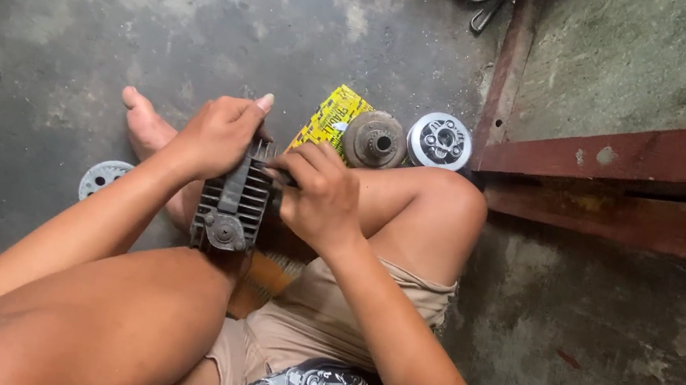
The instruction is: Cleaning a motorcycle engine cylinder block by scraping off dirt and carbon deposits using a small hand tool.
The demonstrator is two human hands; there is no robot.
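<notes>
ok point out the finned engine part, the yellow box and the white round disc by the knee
finned engine part (232, 202): head view, on its dark fins
yellow box (331, 116): head view, on its top face
white round disc (440, 140): head view, on its hub

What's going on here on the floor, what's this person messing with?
A person sits on a concrete floor, holding a dark finned engine part between the knees. The left hand grips its top edge; the right hand presses on its right side. A brush with orange bristles lies underneath. Beyond lie a yellow packet, a brownish round part and a silver round part.
</notes>
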